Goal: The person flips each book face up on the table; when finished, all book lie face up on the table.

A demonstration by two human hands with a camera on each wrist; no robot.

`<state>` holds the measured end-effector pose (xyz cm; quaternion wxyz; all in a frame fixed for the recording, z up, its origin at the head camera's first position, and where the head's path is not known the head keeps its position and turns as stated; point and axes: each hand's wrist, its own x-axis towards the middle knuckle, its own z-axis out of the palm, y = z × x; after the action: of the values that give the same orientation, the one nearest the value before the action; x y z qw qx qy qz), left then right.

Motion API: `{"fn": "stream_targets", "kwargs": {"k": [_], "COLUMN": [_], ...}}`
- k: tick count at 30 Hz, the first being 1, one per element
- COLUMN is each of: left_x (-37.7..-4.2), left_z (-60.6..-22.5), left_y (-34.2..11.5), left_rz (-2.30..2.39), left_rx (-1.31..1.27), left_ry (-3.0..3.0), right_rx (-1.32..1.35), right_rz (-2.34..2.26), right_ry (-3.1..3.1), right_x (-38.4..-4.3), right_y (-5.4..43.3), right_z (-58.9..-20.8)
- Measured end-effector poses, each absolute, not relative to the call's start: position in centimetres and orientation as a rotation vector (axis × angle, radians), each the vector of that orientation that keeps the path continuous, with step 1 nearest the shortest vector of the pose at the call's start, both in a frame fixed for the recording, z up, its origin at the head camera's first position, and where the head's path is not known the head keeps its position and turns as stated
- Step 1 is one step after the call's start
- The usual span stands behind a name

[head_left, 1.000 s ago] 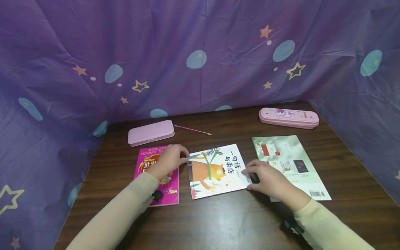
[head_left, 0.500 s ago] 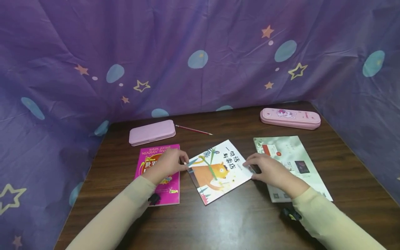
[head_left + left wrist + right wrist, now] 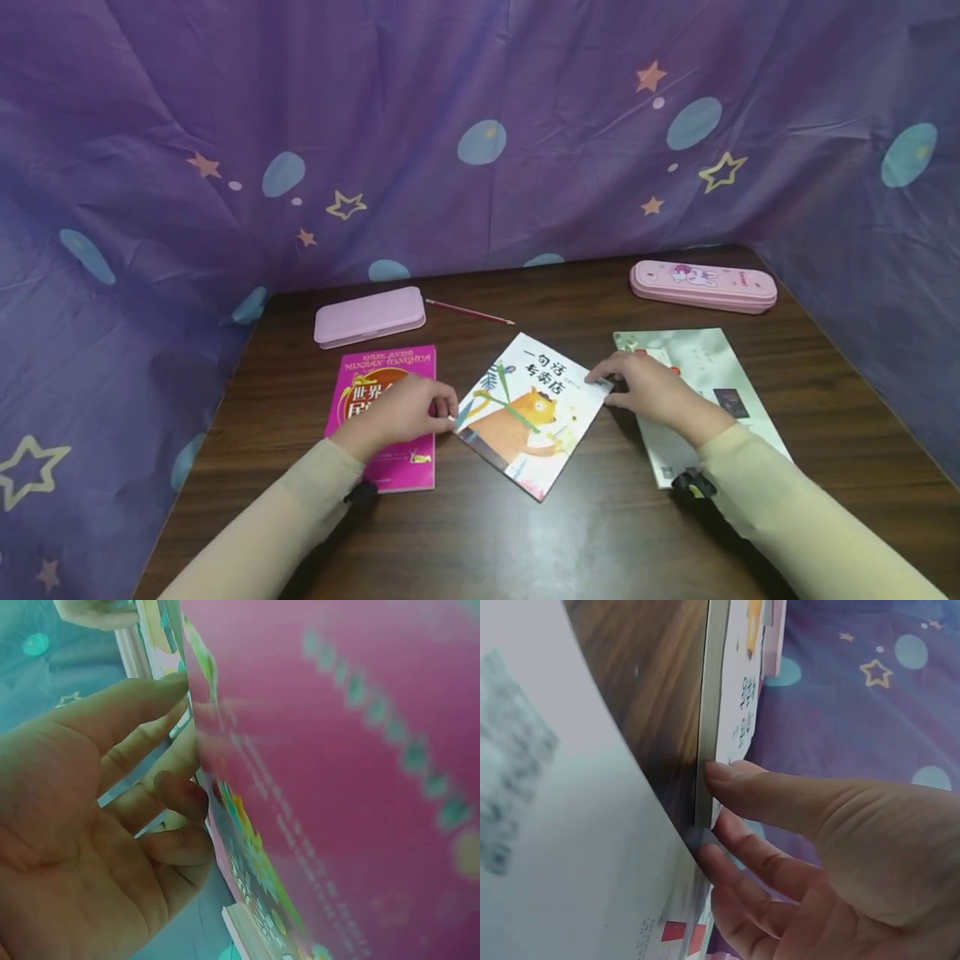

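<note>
A white picture book (image 3: pixel 536 417) with an orange bear on its cover lies turned at an angle mid-table in the head view. My left hand (image 3: pixel 405 408) pinches its left corner between thumb and fingers. At the opposite, right corner, my right hand (image 3: pixel 660 392) holds on; in the right wrist view the thumb (image 3: pixel 780 796) presses the book's edge (image 3: pixel 712 712). Beneath my left hand is a magenta book (image 3: pixel 408 471), partly covered by it. A pale green book (image 3: pixel 708 350) lies under my right hand and forearm, also partly hidden.
Toward the back left sits a plain pink pencil case (image 3: pixel 370 317), with a red pencil (image 3: pixel 472 312) beside it. Another pink pencil case (image 3: pixel 703 286), with a rabbit print, stands at the back right. A purple curtain (image 3: pixel 405 142) hangs behind the brown table (image 3: pixel 480 550).
The picture book has turned counterclockwise between my hands. My right hand has moved away from me, and my left hand slightly toward me. The head view has shifted a little.
</note>
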<state>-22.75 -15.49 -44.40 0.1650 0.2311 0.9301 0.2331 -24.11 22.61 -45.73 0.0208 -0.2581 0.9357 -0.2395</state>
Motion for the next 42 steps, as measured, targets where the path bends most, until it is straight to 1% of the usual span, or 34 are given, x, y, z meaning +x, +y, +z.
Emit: {"fn": "stream_targets", "kwargs": {"k": [9,12,16,20,27,34,42], "left_x": [-21.3,-20.8,-20.2,-19.8,-19.1,-18.8,-18.0], "left_z": [-44.3,-44.5,-44.7,-44.8,-45.2,-45.6,-45.6], "left_y": [-15.5,-15.2,-15.1,-14.8,-14.1,-13.4,-12.7], "left_rz": [0.743,0.779,0.791,0.783,0.859,0.839,0.814], "left_rx": [0.735,0.773,0.762,0.762,0.786,0.780,0.779], "left_ry": [2.562,2.532,2.550,2.582,2.566,2.602,2.676], "right_rx": [-0.670,-0.647,-0.640,-0.661,-0.791,-0.773,-0.820], "right_rz": [-0.702,-0.682,-0.672,-0.666,-0.701,-0.750,-0.709], "right_ry": [2.958,2.967,2.964,2.971,2.931,2.879,2.875], "right_x": [-25.9,-26.3,-27.1,-27.9,-29.2,-30.2,-30.1], "right_y": [22.2,22.0,21.6,21.2,20.9,21.1,21.1], "right_z": [-46.3,-46.2,-46.2,-46.3,-46.5,-46.8,-46.9]}}
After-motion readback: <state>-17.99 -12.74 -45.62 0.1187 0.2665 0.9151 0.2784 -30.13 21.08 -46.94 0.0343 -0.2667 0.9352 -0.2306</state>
